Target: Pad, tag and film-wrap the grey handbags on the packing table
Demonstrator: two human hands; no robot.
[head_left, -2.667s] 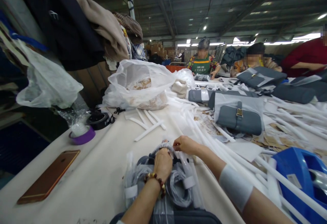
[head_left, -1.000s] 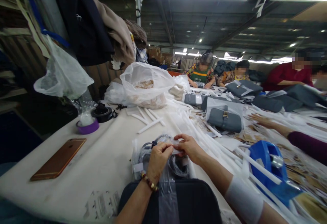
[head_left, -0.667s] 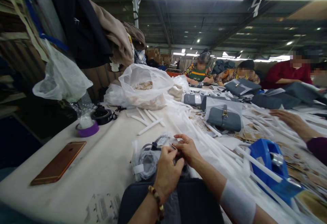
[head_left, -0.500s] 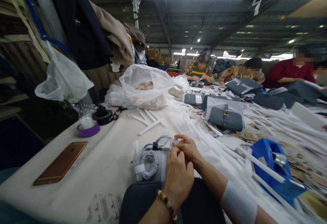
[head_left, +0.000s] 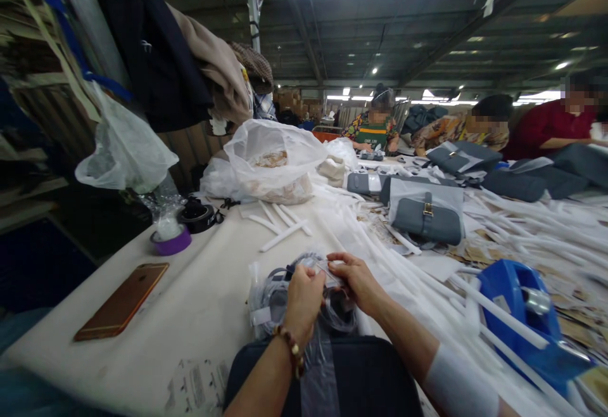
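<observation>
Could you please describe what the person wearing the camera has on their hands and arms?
Both hands are ungloved. The left hand has a bead bracelet at the wrist, a string of round beads, mostly dark brown with a few pale ones. Behind the right hand, the forearm carries a wide, plain white band. No sleeves show on either forearm.

The strap bundle [head_left: 278, 293] is a grey coil sheathed in clear plastic and banded with white tape. It lies flat on the table [head_left: 209, 290], just beyond the dark bag [head_left: 365, 372]. Its top is pinched between the left hand [head_left: 301, 300] and the right hand [head_left: 358, 281].
</observation>
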